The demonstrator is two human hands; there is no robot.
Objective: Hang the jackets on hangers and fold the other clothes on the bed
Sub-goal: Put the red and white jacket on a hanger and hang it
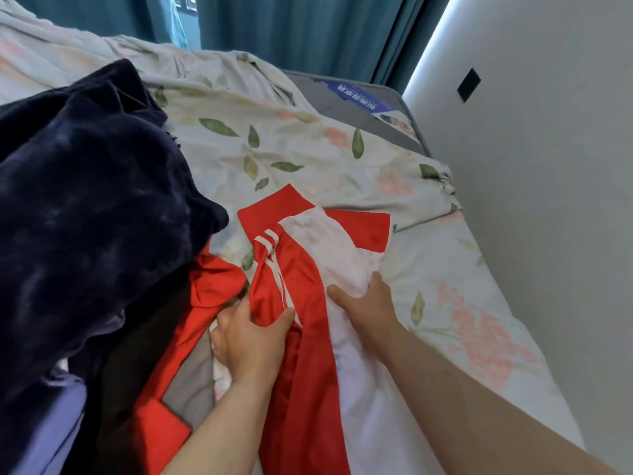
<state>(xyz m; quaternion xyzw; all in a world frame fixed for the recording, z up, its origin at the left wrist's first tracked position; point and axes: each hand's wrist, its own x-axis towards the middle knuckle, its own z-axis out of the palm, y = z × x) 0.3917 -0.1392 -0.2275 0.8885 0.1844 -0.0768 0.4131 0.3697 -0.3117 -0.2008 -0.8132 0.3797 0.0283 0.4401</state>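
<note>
Lying at lower centre: red-and-white jacket [308,262], crumpled, lower part cut off by the frame. Left hand [251,337] grips its striped red fold, fingertips hidden beneath. Right hand [368,303] pinches bunched white cloth. Navy garment [85,200], left, runs off the edge. Floral bed [342,159] shows open sheet upper centre and right, ending beside the wall [548,200].

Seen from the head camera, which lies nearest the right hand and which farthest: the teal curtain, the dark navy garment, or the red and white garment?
1. Red and white garment, gripped by the right hand itself.
2. Dark navy garment, heaped on the left.
3. Teal curtain, hanging far behind.
</note>
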